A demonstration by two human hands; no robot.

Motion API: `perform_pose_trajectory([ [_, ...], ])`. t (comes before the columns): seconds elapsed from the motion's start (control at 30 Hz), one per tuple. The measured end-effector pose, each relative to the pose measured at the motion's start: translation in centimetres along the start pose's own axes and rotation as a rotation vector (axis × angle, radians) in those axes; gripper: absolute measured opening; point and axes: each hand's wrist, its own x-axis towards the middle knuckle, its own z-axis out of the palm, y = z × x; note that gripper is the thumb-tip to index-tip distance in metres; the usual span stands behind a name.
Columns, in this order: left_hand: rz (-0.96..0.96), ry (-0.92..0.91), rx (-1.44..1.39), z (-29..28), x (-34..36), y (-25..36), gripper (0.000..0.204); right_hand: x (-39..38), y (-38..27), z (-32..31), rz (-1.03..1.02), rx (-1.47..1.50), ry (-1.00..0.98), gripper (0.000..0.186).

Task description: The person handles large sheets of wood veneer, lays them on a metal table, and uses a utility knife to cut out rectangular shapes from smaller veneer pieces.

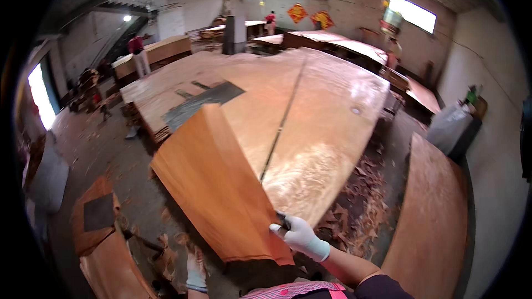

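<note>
My right hand (299, 238), in a pale glove, is closed at the near right corner of an orange veneer sheet (210, 182), with a dark object (284, 220) in its grip that I cannot make out. The sheet slants across the near left of a large pale wooden panel stack (316, 116). My gloved left hand (196, 268) is below the sheet's lower left edge, fingers extended with nothing visible in them. Dark grey patches (205, 102) lie on the stack's left part, and a long dark line runs down its middle.
A long board (426, 210) lies along the right wall, near grey bags (446, 130). Veneer scraps (360, 194) litter the floor; more sheets (111, 260) are at lower left. Co-workers (138, 50) (270, 22) stand by other benches (172, 50) behind. A bright doorway (43, 94) is at left.
</note>
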Motion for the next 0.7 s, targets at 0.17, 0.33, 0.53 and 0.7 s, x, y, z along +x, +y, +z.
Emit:
perform_pose_trajectory([
  [0.17,-0.230,-0.286,0.297,21.3,-1.1,-5.4,0.042,-4.6,6.6,-10.7,0.264,0.438,0.165,0.027],
  [0.33,-0.102,-0.300,0.661,29.8,-3.5,-11.8,0.017,-7.6,14.9,-18.2,0.239,0.448,0.351,0.024],
  [0.53,0.078,-0.214,1.062,37.5,-3.5,-19.8,0.009,-8.8,23.7,-26.4,0.379,0.160,0.430,0.025],
  [0.7,0.415,-0.251,1.300,40.2,1.1,-25.7,0.015,-8.1,29.6,-30.1,0.399,0.128,0.474,0.029],
])
